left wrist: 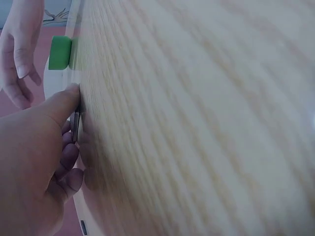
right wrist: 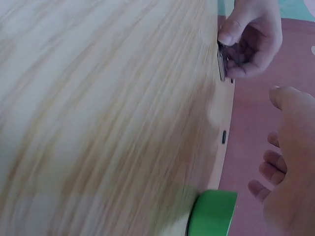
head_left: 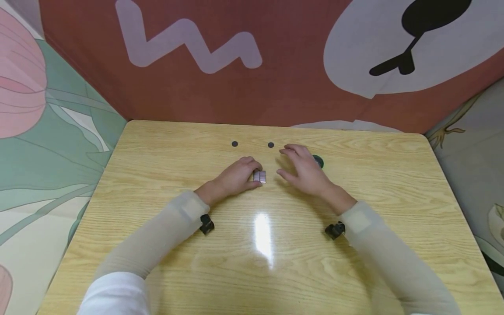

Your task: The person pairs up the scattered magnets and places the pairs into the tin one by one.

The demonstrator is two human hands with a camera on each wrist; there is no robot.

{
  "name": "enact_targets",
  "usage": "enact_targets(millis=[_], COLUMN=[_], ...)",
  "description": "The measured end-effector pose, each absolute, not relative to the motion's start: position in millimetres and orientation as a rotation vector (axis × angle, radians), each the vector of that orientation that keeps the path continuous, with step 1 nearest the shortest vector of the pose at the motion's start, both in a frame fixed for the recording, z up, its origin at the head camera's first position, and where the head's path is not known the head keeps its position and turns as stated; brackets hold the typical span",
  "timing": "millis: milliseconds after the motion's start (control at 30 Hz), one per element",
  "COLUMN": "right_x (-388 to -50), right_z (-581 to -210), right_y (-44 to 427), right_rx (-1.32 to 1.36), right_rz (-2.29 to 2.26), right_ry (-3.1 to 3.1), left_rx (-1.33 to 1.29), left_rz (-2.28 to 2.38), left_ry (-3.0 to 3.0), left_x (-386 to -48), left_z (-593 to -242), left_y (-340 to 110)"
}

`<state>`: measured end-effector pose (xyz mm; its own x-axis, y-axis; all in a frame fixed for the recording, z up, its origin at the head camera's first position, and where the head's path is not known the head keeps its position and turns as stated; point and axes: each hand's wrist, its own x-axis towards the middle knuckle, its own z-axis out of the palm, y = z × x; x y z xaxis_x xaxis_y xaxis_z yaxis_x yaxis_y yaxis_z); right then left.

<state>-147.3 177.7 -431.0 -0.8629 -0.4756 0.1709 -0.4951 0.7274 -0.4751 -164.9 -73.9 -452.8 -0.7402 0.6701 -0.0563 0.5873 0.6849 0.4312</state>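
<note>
Near the table's middle, my left hand (head_left: 238, 176) pinches a small flat silvery piece (head_left: 262, 176) between thumb and fingers, low at the tabletop; a line divides its surface. The left wrist view shows its dark thin edge (left wrist: 75, 129) beside the fingers. My right hand (head_left: 307, 173) hovers to the right of it, fingers spread and relaxed, holding nothing. Just behind the right hand is a round green object (head_left: 319, 161), partly hidden by it; the right wrist view shows its green side (right wrist: 212, 214).
Two small dark discs, one on the left (head_left: 234, 144) and one on the right (head_left: 271, 145), lie toward the back of the wooden table (head_left: 260, 284). A patterned red cloth (head_left: 236, 96) rises behind the back edge. Small black devices are fixed at both wrists.
</note>
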Motion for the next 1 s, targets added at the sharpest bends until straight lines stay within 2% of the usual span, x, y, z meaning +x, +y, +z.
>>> enact_targets(millis=[633, 1000], right_x=[-146.0, -143.5], right_z=[-432.1, -436.7], right_y=[226.2, 236.4], right_rx=[0.602, 0.584], right_rz=[0.722, 0.703], right_ry=[-2.964, -2.970], left_rx=[0.978, 1.043], left_rz=[0.593, 0.561], left_ry=[2.631, 2.667], left_x=[-164.7, -166.5], left_z=[-449.2, -451.4], left_y=[-70.3, -69.1])
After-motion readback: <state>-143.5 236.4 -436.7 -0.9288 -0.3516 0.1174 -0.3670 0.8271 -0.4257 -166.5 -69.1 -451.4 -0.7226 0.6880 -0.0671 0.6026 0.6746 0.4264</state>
